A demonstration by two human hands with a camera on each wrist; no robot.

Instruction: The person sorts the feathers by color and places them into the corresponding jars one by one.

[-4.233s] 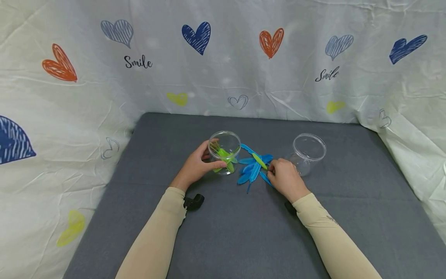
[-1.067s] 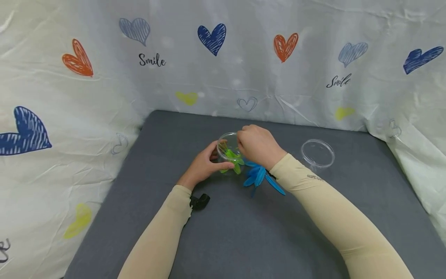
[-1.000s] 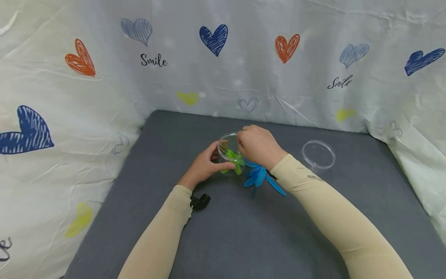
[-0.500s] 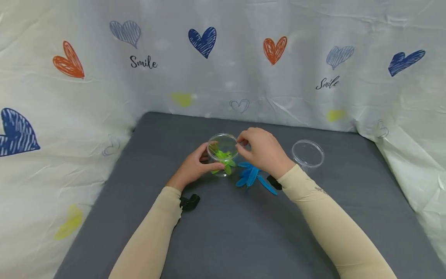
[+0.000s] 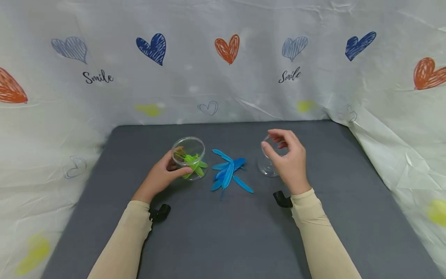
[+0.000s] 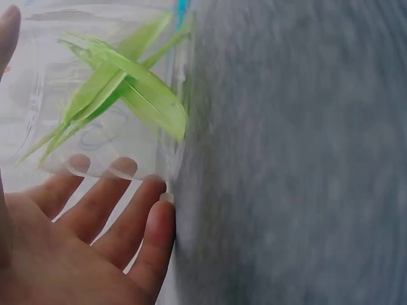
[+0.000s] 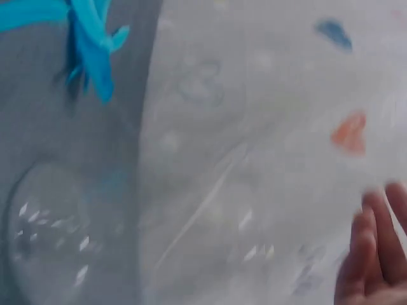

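My left hand (image 5: 161,176) grips a clear plastic jar (image 5: 204,151) from its left side, thumb across the front and fingers behind. Several green feathers (image 5: 196,166) lean crossed inside, also plain in the left wrist view, where the fingertips (image 6: 124,166) rest against the jar wall. My right hand (image 5: 292,164) hovers at the second clear jar (image 5: 266,168), thumb and fingers spread apart with nothing held. In the right wrist view this hand (image 7: 376,260) is apart from that jar (image 7: 54,222). Blue feathers (image 5: 228,174) lie in a loose crossed pile between the jars.
A dark grey cloth covers the table (image 5: 223,240). Behind it and along both sides hangs a white curtain (image 5: 188,85) printed with hearts and the word Smile. A black wrist camera mount (image 5: 160,213) sits on the left wrist, and another (image 5: 281,199) on the right.
The right hand picked up the green feather from the blue pile, brought it over the left jar and let go, then moved right to the other jar. The left hand kept its hold.
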